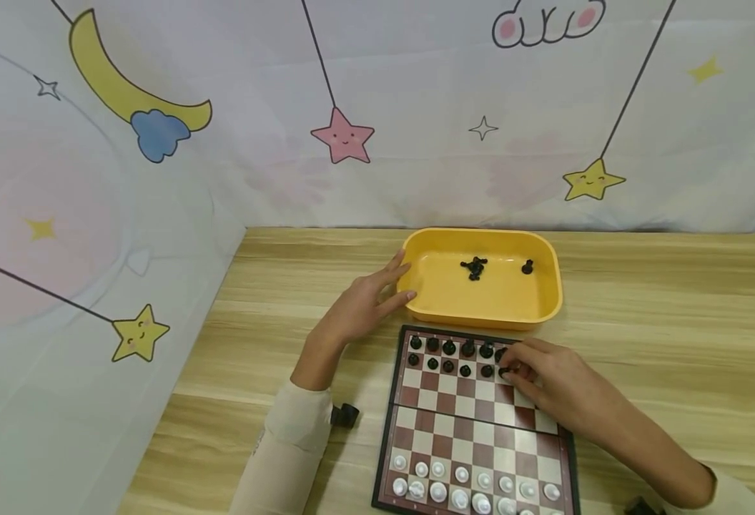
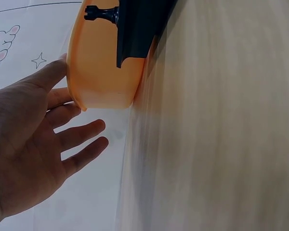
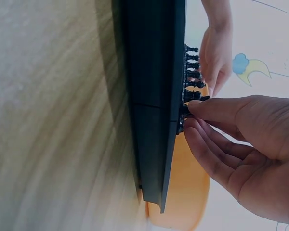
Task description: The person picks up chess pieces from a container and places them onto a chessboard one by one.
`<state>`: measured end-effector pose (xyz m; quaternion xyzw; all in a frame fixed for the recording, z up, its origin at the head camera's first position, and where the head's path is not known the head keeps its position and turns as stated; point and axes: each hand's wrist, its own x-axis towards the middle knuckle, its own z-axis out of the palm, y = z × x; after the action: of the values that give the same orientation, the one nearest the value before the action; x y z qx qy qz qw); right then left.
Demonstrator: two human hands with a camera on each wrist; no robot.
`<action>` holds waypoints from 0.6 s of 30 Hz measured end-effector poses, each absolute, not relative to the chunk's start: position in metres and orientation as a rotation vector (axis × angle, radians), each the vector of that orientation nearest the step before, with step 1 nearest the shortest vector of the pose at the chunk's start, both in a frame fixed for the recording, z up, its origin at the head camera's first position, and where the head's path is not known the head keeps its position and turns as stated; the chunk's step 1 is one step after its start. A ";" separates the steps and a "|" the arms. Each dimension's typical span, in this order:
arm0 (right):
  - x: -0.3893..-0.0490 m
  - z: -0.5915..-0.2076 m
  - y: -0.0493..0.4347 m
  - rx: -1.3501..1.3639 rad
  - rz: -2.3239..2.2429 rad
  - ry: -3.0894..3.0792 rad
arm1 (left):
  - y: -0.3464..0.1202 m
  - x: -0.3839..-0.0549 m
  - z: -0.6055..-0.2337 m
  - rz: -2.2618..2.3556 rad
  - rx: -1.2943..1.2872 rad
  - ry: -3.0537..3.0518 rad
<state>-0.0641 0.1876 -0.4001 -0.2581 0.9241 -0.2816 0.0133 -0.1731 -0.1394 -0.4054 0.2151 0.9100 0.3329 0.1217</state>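
My right hand (image 1: 560,379) pinches a small black chess pawn (image 1: 505,373) between thumb and fingertips, low over the board's second row on the right side. In the right wrist view the same right hand (image 3: 260,139) hides most of that pawn. Under it lies a brown and white chessboard (image 1: 519,413), with two rows of black pieces (image 1: 467,348) along the far side and white pieces (image 1: 459,498) along the near side. My left hand (image 1: 366,307) rests on the left rim of a yellow tub (image 1: 480,307), its fingers spread and nearly straight.
Inside the tub lie a cluster of black pieces (image 1: 475,268) and, to the right, a single black piece (image 1: 527,267). The tub stands just behind the board on a wooden table (image 1: 660,322). A printed cloth (image 1: 416,186) hangs behind the table and along the left.
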 end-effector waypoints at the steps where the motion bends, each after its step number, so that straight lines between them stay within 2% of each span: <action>1: -0.064 -0.401 0.187 -0.805 -0.879 2.877 | -0.140 -0.173 -0.405 0.970 0.626 2.659; 18: -0.063 -0.403 0.188 -0.796 -0.885 2.867 | -0.140 -0.172 -0.405 0.981 0.623 2.657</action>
<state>-0.0634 0.1879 -0.4027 -0.2565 0.9234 -0.2850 0.0186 -0.1724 -0.1396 -0.4054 0.2132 0.9095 0.3359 0.1204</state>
